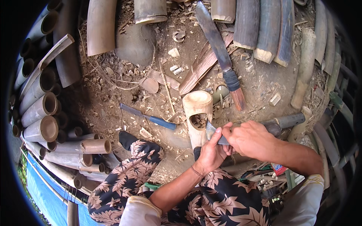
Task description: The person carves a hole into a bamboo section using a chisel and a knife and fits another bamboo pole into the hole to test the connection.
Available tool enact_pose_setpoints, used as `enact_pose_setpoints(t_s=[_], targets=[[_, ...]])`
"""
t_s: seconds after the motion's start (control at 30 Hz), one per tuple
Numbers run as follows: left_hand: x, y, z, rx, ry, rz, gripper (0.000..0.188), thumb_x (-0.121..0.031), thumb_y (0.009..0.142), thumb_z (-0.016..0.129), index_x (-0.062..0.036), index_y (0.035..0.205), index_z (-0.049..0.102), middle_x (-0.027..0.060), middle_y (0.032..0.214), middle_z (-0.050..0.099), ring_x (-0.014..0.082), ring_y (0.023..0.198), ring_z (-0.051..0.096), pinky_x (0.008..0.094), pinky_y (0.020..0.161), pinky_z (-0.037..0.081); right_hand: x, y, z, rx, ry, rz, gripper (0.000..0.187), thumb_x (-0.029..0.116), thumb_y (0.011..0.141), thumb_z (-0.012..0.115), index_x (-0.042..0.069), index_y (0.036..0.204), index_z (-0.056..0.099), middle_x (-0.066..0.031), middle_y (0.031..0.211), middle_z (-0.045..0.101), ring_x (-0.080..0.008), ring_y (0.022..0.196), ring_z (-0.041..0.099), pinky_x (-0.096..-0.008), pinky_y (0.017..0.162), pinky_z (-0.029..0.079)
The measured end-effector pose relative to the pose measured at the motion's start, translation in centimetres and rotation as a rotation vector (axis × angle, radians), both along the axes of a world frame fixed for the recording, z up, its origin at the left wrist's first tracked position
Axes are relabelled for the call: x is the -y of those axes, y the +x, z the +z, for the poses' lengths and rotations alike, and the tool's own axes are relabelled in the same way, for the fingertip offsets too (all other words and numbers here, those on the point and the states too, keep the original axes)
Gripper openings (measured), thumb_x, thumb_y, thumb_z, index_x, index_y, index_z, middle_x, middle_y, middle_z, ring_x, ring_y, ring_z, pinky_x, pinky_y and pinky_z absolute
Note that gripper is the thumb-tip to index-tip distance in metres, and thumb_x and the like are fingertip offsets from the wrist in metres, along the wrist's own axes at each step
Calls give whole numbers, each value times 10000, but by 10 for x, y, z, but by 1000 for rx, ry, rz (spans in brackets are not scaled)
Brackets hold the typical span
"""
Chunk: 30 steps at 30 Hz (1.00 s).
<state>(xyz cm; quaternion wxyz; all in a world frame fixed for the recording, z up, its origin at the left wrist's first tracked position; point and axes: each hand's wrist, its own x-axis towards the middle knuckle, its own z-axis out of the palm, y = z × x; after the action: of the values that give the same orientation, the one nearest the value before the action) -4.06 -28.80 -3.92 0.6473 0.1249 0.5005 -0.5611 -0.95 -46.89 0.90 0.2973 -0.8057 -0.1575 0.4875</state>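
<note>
A pale, peeled bamboo tube stands in front of me, tilted slightly, with a rounded hole cut in its side. Beside that hole is the pointed blade of a knife. My left hand is closed around the lower blade, thumb pressed along it. Further right, my right hand is a fist closed on the knife from above; its grip hides the handle. Whether the blade tip touches the tube I cannot tell. Below my hands, the tube's lower end is partly hidden by my left hand and patterned trousers.
A large knife with a wrapped handle lies beyond the tube, by a split bamboo piece. Left of it is a small blue-handled knife. Stacked bamboo tubes line the left; more bamboo lies far right. Chips cover the dirt.
</note>
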Motion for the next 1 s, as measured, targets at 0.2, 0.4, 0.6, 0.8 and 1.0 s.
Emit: enact_pose_setpoints(t_s=[0.2,0.4,0.6,0.8,1.0], targets=[[-13,13,14,173,269,-398,416,-345,1021,506,15,1200,617,47,624,555,161,550,539,303,548,451,-13,-10,-7,-283,165,-277,348,93,806,634,-84,1088,533,-202,738,677,-374,663,685,-446,568,539],[-24,46,49,560,328,-807,416,-308,1040,454,29,1200,639,19,617,581,101,474,498,262,465,427,-46,-46,13,-49,182,-552,407,116,814,646,-18,1167,495,-218,787,664,-392,636,677,-470,543,543],[-4,12,6,46,24,-127,491,-410,1023,489,-85,1390,508,-44,727,565,69,616,483,248,635,421,-11,1,9,-40,-86,-82,273,156,821,637,-26,1022,606,-172,726,682,-287,662,705,-389,571,542],[-11,15,12,65,221,-256,350,-378,1012,521,-49,1027,640,20,615,538,148,582,522,292,602,445,-12,-8,-12,-169,75,-199,240,87,778,642,-22,988,600,-156,759,696,-357,729,693,-439,635,547],[-18,34,13,231,374,-632,374,-310,978,534,22,824,612,92,588,569,191,473,520,328,461,416,-39,-43,-21,-384,134,-533,226,101,828,601,21,1033,553,-146,817,710,-413,755,673,-469,672,542]])
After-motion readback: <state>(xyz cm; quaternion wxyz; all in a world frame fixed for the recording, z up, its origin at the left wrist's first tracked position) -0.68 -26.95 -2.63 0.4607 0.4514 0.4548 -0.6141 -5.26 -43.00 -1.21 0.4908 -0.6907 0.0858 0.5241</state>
